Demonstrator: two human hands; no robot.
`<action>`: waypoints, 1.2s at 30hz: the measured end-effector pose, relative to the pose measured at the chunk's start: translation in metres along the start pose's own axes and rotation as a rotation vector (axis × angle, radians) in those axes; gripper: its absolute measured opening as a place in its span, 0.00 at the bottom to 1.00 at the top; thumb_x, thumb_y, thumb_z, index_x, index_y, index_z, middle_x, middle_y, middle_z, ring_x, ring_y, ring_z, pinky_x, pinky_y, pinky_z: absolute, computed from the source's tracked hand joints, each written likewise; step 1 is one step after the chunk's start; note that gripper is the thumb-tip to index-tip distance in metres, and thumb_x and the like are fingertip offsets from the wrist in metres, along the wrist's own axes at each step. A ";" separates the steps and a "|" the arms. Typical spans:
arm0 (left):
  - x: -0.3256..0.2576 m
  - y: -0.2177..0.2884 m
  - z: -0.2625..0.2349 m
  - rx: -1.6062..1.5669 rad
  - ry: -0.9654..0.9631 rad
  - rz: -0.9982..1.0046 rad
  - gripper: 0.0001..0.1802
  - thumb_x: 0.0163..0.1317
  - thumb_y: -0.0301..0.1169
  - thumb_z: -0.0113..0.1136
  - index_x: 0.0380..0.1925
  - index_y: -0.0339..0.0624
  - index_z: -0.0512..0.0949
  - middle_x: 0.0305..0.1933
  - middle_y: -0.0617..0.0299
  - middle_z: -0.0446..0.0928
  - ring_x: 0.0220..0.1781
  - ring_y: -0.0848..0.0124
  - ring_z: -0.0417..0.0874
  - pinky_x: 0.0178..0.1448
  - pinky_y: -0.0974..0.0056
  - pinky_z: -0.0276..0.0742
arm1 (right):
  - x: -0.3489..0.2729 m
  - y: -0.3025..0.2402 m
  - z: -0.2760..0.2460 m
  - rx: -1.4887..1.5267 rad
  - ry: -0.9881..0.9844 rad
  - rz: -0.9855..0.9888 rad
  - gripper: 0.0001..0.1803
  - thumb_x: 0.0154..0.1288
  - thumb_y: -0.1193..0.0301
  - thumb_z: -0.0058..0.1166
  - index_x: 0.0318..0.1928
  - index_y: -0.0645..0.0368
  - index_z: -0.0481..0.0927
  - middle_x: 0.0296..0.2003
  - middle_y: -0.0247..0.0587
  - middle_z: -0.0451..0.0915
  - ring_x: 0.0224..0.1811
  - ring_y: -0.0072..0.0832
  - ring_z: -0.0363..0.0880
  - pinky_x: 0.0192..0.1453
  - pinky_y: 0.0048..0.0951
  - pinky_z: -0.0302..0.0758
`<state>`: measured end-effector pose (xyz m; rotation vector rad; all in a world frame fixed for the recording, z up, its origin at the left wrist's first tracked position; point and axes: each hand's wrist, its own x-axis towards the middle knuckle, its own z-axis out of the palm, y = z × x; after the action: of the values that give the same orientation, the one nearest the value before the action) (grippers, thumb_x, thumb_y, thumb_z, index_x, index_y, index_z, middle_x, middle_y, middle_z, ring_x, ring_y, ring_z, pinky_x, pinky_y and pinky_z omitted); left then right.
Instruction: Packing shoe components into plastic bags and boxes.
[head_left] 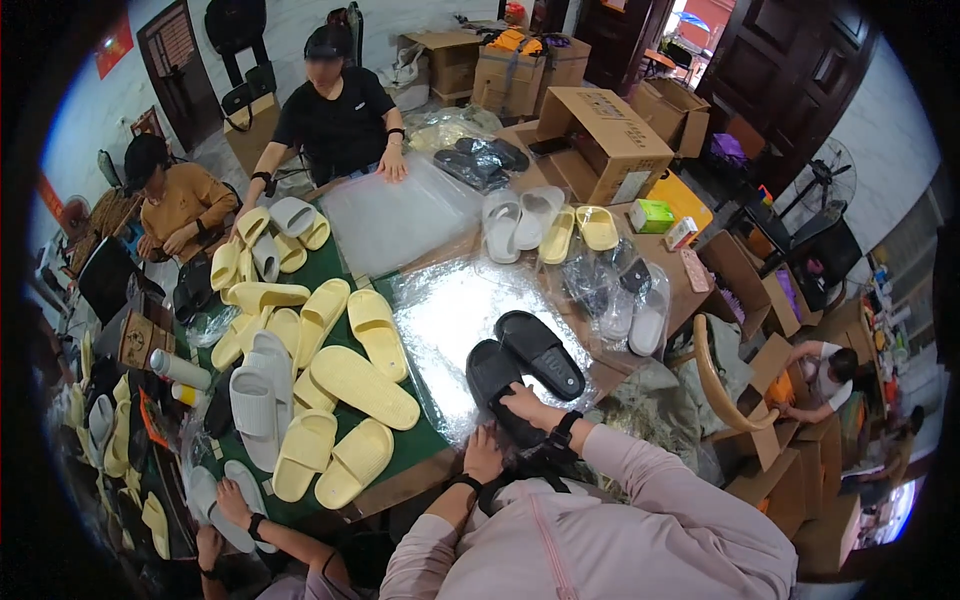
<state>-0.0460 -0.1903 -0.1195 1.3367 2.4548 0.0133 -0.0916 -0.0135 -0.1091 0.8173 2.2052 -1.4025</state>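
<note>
Two black slide slippers lie on a stack of shiny clear plastic bags (440,310) in front of me. My right hand (525,404) grips the heel end of the nearer-left black slipper (492,375), thumb side toward the table. The other black slipper (541,356) rests against it, just to the right. My left hand (483,456) is at the near edge of the plastic, close to the slipper's heel, its fingers stretched forward. It appears to hold nothing, though its fingertips are small in the picture.
Many yellow slippers (365,385) and grey slippers (258,400) cover the green mat on the left. Bagged slippers (600,290) and an open cardboard box (605,140) stand right and beyond. Co-workers sit around the table; one's hand (236,503) touches grey slippers. A wooden chair arm (715,385) curves at right.
</note>
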 end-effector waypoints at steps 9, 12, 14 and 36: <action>-0.004 0.007 0.015 0.027 0.187 -0.057 0.20 0.58 0.35 0.45 0.51 0.52 0.73 0.65 0.39 0.55 0.66 0.42 0.54 0.65 0.45 0.51 | 0.012 0.001 -0.026 -0.472 0.258 -0.133 0.21 0.53 0.61 0.50 0.47 0.56 0.76 0.63 0.70 0.48 0.67 0.58 0.44 0.69 0.44 0.46; -0.006 0.002 0.021 -0.020 0.196 -0.073 0.21 0.58 0.35 0.45 0.53 0.54 0.71 0.65 0.37 0.54 0.67 0.42 0.53 0.66 0.44 0.50 | 0.017 0.007 -0.046 -0.599 0.093 -0.422 0.21 0.57 0.60 0.50 0.43 0.64 0.74 0.62 0.66 0.55 0.65 0.53 0.53 0.67 0.43 0.51; -0.010 -0.004 0.032 -0.013 0.286 -0.069 0.23 0.55 0.38 0.50 0.53 0.53 0.71 0.65 0.36 0.53 0.67 0.41 0.52 0.66 0.42 0.48 | 0.013 0.004 -0.046 -0.484 0.089 -0.446 0.18 0.56 0.61 0.50 0.41 0.63 0.74 0.61 0.65 0.56 0.64 0.53 0.54 0.66 0.44 0.53; 0.028 -0.021 -0.046 -0.100 0.625 -0.095 0.05 0.50 0.31 0.55 0.25 0.43 0.74 0.31 0.59 0.74 0.36 0.63 0.75 0.44 0.57 0.67 | -0.126 0.051 -0.178 0.595 -0.230 -0.227 0.12 0.62 0.75 0.48 0.41 0.68 0.79 0.40 0.31 0.78 0.38 0.18 0.74 0.42 0.19 0.70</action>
<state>-0.0912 -0.1718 -0.0879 1.3127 2.9653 0.6071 0.0321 0.1319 0.0073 0.5502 1.7596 -2.1959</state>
